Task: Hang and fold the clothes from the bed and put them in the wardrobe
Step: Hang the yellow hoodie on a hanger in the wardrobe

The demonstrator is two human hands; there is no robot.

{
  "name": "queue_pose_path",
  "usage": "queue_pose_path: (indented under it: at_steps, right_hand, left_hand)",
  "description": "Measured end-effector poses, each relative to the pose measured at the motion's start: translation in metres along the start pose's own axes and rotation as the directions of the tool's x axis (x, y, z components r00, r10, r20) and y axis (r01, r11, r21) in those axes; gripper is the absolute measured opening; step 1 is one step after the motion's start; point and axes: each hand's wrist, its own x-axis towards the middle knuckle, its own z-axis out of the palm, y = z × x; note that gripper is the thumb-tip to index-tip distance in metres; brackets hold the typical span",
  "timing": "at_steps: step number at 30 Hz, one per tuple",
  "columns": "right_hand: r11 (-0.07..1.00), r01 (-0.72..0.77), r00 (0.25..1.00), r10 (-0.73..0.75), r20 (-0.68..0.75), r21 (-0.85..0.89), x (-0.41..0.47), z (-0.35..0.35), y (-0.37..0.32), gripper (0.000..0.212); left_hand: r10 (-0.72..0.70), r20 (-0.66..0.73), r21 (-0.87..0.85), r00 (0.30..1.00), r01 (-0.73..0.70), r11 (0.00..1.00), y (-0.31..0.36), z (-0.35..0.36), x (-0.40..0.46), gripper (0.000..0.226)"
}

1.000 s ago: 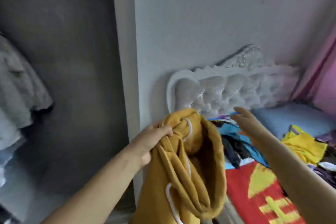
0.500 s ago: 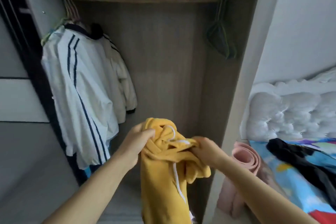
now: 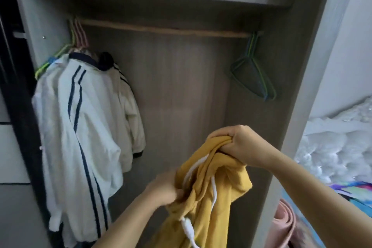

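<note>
The right hand (image 3: 237, 143) is curled into a fist, gripping the bunched top of the yellow hoodie (image 3: 213, 193) and holding it up in front of the open wardrobe (image 3: 181, 90). Lower down, the left hand (image 3: 163, 189), blurred, pinches a fold of the same garment, which hangs between them with its white drawstring (image 3: 214, 191) dangling.

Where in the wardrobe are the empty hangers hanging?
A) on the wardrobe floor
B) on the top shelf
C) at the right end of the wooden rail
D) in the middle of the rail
C: the bunch of empty green and blue wire hangers hangs from the right end of the wooden rail, apart from the white jacket with navy stripes at the left end.
</note>
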Motion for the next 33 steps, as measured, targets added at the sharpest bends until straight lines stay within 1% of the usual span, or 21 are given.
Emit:
queue_pose_path:
  at_steps: [2,3,5,6,7,9,11,12,13,15,17,18,20,21,22,23,24,26,29,31,33]
  right_hand:
    - [1.000,-0.024,0.999,0.024,-0.044,0.010,0.016,-0.005,0.010,0.025]
    - [0.999,-0.049,0.996,0.050,-0.068,0.015,0.024,-0.009,0.017,0.026]
    - [0.994,-0.108,0.991,0.106,-0.084,-0.023,0.039,-0.018,0.032,0.026]
    - [0.988,-0.133,0.990,0.128,-0.061,-0.079,0.047,-0.022,0.041,0.025]
    - [0.975,-0.152,0.988,0.153,-0.005,-0.164,0.055,-0.025,0.049,0.024]
    - [0.925,-0.148,0.960,0.220,0.176,-0.349,0.075,-0.027,0.065,0.022]
    - [0.867,-0.143,0.884,0.328,0.332,-0.477,0.099,-0.029,0.079,0.020]
    - [0.845,-0.173,0.844,0.392,0.365,-0.506,0.112,-0.030,0.086,0.019]
    - [0.829,-0.219,0.812,0.447,0.376,-0.514,0.124,-0.031,0.092,0.019]
    - [0.799,-0.321,0.771,0.532,0.350,-0.508,0.146,-0.035,0.104,0.023]
    - [0.766,-0.391,0.746,0.589,0.312,-0.511,0.166,-0.044,0.112,0.025]
    - [0.764,-0.424,0.769,0.588,0.253,-0.487,0.176,-0.051,0.115,0.026]
    - [0.778,-0.461,0.877,0.472,-0.086,-0.428,0.198,-0.075,0.119,0.028]
    - [0.782,-0.470,0.875,0.350,-0.334,-0.410,0.209,-0.091,0.121,0.028]
    - [0.786,-0.489,0.804,0.238,-0.544,-0.379,0.219,-0.107,0.122,0.028]
    - [0.775,-0.526,0.718,0.184,-0.672,-0.350,0.227,-0.122,0.123,0.029]
    - [0.738,-0.583,0.662,0.190,-0.725,-0.339,0.234,-0.135,0.125,0.030]
    - [0.601,-0.696,0.650,0.296,-0.699,-0.392,0.245,-0.148,0.133,0.034]
    - [0.424,-0.729,0.683,0.393,-0.616,-0.538,0.258,-0.150,0.147,0.042]
    - [0.402,-0.723,0.689,0.355,-0.632,-0.562,0.267,-0.151,0.153,0.035]
    - [0.459,-0.733,0.660,0.302,-0.688,-0.502,0.275,-0.155,0.157,0.031]
  left_hand:
    - [-0.046,0.127,0.108,0.991,0.033,0.994,0.002,0.012,0.028,0.041]
    - [-0.052,0.139,0.084,0.989,0.041,0.996,-0.001,0.017,0.041,0.037]
    - [-0.121,0.057,-0.150,0.991,0.128,0.980,-0.013,0.015,0.067,0.034]
    - [-0.193,0.004,-0.321,0.981,0.184,0.929,-0.020,0.009,0.082,0.033]
    - [-0.268,-0.045,-0.504,0.962,0.210,0.838,-0.027,0.001,0.100,0.033]
    - [-0.378,-0.040,-0.796,0.925,0.199,0.571,-0.029,-0.023,0.130,0.029]
    - [-0.423,0.006,-0.942,0.906,0.148,0.303,-0.016,-0.047,0.155,0.023]
    - [-0.438,0.002,-0.963,0.899,0.120,0.240,-0.006,-0.060,0.166,0.022]
    - [-0.436,-0.023,-0.968,0.899,0.090,0.236,0.005,-0.070,0.176,0.022]
    - [-0.374,-0.157,-0.930,0.914,-0.009,0.369,0.028,-0.090,0.192,0.019]
    - [-0.189,-0.338,-0.780,0.922,-0.162,0.604,0.051,-0.111,0.202,0.022]
    - [-0.087,-0.402,-0.663,0.912,-0.224,0.714,0.060,-0.120,0.207,0.024]
    - [0.085,-0.508,-0.404,0.857,-0.324,0.855,0.071,-0.134,0.215,0.023]
    - [0.161,-0.547,-0.271,0.822,-0.355,0.894,0.075,-0.139,0.219,0.020]
    - [0.217,-0.564,-0.162,0.797,-0.364,0.917,0.078,-0.142,0.222,0.014]
    - [0.271,-0.572,-0.052,0.774,-0.364,0.930,0.080,-0.144,0.226,0.005]
    - [0.308,-0.580,0.059,0.754,-0.338,0.939,0.082,-0.144,0.228,0.011]
    - [0.372,-0.574,0.253,0.730,-0.274,0.928,0.079,-0.147,0.232,0.025]
    - [0.429,-0.586,0.387,0.687,-0.228,0.894,0.068,-0.165,0.240,0.020]
    - [0.451,-0.598,0.432,0.662,-0.208,0.878,0.057,-0.180,0.246,0.019]
    - [0.485,-0.613,0.477,0.624,-0.197,0.857,0.047,-0.194,0.252,0.017]
